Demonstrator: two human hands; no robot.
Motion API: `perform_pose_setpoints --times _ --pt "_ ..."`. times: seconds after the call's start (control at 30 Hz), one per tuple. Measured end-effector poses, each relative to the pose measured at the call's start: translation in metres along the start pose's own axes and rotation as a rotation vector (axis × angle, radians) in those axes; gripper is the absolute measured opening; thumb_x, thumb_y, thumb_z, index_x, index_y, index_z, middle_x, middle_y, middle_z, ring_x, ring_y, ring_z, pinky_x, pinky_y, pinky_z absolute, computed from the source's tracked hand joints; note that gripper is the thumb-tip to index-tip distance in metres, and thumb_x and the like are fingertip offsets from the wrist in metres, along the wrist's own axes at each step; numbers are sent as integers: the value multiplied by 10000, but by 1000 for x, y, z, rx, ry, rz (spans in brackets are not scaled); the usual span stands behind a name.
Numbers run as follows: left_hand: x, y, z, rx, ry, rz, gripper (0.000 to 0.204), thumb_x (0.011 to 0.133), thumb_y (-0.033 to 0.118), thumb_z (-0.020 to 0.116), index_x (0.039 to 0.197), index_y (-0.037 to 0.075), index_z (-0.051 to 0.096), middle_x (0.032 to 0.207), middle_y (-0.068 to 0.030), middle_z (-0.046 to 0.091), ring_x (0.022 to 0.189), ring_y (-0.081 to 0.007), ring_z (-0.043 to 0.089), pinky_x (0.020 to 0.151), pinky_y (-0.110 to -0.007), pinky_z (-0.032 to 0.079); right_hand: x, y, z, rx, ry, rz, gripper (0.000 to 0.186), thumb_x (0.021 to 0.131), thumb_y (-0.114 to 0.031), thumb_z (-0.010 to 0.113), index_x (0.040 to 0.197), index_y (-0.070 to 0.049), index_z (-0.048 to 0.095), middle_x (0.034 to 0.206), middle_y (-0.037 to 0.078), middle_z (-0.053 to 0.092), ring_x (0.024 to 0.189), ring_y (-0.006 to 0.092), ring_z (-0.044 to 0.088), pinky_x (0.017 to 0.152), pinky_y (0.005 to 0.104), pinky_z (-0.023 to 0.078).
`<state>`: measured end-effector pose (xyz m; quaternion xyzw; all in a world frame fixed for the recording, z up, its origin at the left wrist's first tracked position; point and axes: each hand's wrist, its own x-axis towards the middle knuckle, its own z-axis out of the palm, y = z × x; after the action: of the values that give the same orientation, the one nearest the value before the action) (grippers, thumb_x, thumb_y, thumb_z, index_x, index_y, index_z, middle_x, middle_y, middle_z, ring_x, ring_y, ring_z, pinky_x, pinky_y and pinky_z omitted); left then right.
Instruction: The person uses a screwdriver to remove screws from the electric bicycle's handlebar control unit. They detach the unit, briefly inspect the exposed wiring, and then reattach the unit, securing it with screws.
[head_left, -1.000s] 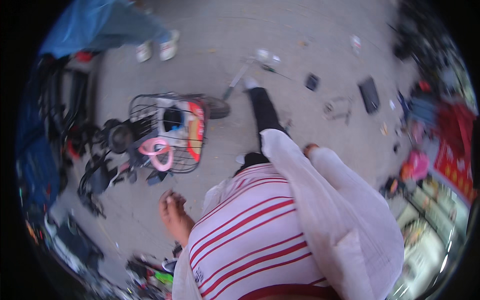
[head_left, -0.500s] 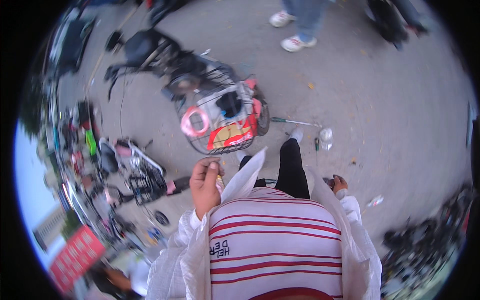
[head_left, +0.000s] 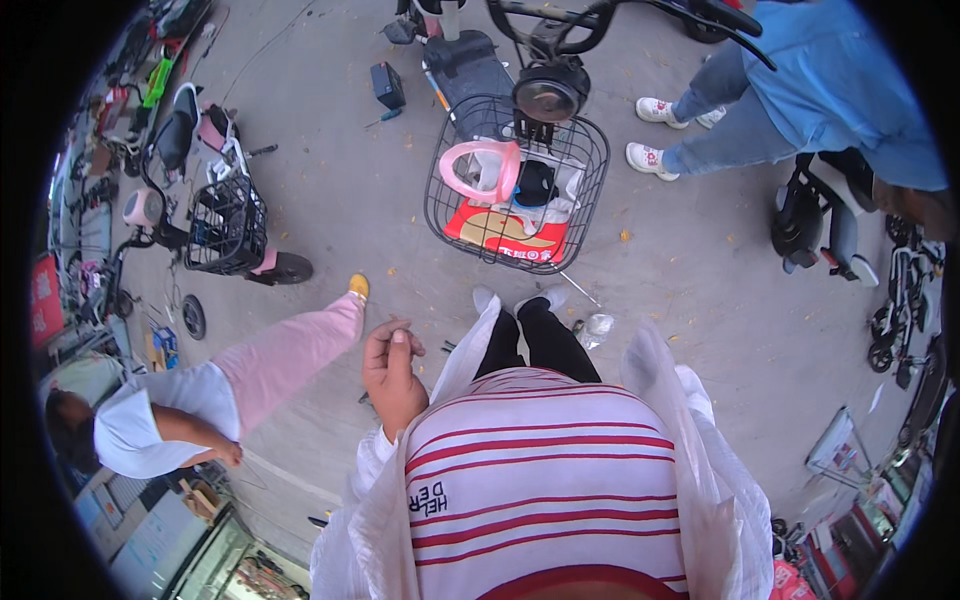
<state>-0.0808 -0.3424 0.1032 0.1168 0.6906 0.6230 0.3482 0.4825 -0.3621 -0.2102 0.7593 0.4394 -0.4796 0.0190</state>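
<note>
My left hand is raised beside my striped shirt, fingers curled toward the thumb. Whatever they hold, if anything, I cannot make out. My right hand is out of sight by the white jacket sleeve. In front of my feet stands an electric scooter with a black wire basket, a round headlight and dark handlebars. Inside the basket lie a pink ring-shaped item, a red and gold bag and a small black item. Near my shoe on the ground is a crumpled clear plastic item.
A person in pink trousers walks at the left. Another in a blue top stands at the upper right by a scooter. Another basket scooter stands left. A black box sits on the pavement; a loose wheel lies left.
My view has turned, so the scooter basket now sits upright ahead. The person in pink trousers has come into view at left. My right hand has gone out of sight; my left stays raised.
</note>
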Motion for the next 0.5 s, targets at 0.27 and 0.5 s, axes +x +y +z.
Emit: perform_pose_setpoints --times 0.27,0.5 --pt "11 -11 -73 -123 187 -4 167 993 102 526 1079 -26 592 801 -48 554 739 -115 505 692 -248 424 -4 -258 77 -189 86 -380 336 907 -208 609 1234 -132 626 1027 172 703 960 335 686 863 406 537" --pt "26 6 -63 -143 151 11 159 998 112 540 1088 -11 586 798 -44 556 732 -110 506 693 -247 431 -44 -422 84 -25 44 -746 448 908 -123 610 1348 -117 525 977 179 648 906 362 633 830 425 504"
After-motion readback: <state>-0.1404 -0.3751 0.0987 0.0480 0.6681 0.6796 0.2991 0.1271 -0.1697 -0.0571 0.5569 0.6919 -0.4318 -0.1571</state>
